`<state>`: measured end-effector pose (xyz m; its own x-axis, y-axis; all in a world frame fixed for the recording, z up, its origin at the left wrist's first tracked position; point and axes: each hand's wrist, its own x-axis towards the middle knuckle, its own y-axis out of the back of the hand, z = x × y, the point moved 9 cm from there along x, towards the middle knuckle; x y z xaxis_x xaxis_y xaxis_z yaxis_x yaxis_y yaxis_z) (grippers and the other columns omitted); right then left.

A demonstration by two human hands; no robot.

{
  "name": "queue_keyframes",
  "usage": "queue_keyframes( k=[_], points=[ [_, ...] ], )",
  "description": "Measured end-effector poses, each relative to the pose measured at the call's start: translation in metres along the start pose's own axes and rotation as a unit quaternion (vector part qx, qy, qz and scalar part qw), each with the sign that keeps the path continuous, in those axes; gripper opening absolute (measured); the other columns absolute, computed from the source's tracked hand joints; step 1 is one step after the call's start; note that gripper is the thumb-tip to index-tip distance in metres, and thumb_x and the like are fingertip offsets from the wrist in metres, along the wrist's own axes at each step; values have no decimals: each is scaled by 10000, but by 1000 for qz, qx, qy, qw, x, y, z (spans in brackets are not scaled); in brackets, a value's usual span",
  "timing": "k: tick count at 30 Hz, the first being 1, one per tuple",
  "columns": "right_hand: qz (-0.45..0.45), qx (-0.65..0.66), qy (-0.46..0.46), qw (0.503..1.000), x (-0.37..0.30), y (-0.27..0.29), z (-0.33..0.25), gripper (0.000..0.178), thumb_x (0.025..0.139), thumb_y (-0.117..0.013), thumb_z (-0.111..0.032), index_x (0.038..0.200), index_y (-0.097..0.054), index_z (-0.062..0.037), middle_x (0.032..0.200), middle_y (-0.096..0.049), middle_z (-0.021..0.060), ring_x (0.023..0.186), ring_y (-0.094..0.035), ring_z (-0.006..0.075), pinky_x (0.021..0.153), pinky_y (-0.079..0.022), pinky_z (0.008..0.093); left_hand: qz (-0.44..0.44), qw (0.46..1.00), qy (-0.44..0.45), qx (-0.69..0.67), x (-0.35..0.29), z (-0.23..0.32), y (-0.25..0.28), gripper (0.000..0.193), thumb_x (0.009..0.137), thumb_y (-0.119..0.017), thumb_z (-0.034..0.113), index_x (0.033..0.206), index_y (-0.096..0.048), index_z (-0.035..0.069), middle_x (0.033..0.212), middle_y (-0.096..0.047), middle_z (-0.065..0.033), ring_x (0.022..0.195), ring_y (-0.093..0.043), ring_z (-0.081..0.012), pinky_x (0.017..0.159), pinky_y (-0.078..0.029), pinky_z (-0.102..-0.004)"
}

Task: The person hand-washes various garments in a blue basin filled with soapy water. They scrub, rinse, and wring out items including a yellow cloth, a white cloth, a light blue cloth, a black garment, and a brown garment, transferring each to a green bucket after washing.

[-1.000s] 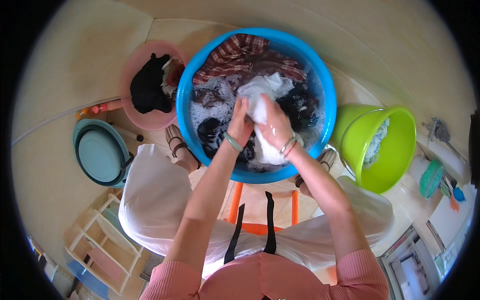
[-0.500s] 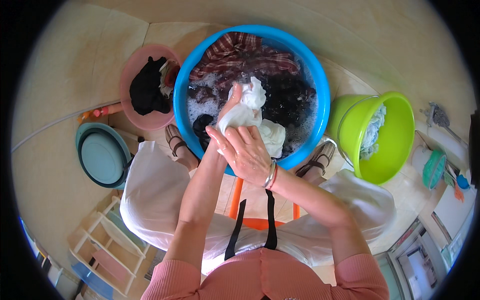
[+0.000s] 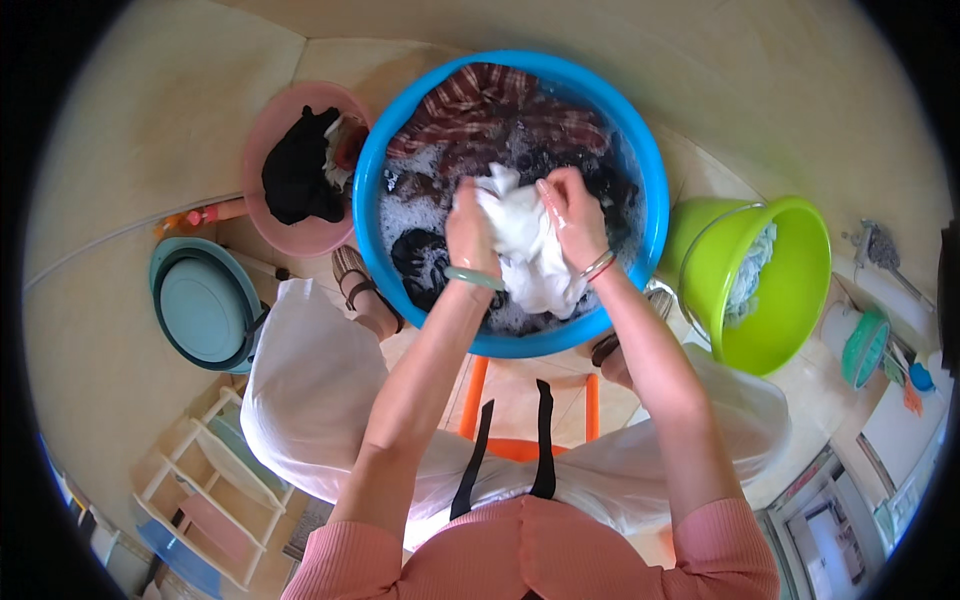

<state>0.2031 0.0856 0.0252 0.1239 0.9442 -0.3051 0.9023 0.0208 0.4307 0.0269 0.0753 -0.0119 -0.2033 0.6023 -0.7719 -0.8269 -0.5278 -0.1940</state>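
Over blue basin (image 3: 640, 150), white cloth (image 3: 525, 250) lowered

A: Pose check on the hands?
B: Both arms come up from the lower edge, extended forward, forearms bare, pink sleeves pushed to the elbows. Left hand (image 3: 470, 232) and right hand (image 3: 572, 212) sit near each other, knuckles up, fingers curled shut in a grip.
A: Wrists?
B: Pale green bangle on the left wrist, thin bracelets on the right. Right forearm angles inward; left runs nearly straight.
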Motion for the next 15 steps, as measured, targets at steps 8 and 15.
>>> queue_keyframes(
  k=[8,15],
  points=[
    [-59,-298,9,953,-45,-34,37,953,707,-780,-385,1482,-280,-146,1410,-480,190,1188,-521,388,1021,-375,505,-49,995,-81,-30,38,21,31,469,993,-519,434,1318,-511,95,1314,-551,-96,1204,-539,-243,1000,-443,-411],
    [86,-18,91,992,-11,23,-9,494,657,-683,-39,1138,-609,-129,1140,-642,119,986,-627,347,847,-496,398,-37,941,-277,190,24,27,37,527,832,-776,274,1266,-547,83,1310,-518,-135,1220,-464,-248,1064,-343,-377]
  ],
)
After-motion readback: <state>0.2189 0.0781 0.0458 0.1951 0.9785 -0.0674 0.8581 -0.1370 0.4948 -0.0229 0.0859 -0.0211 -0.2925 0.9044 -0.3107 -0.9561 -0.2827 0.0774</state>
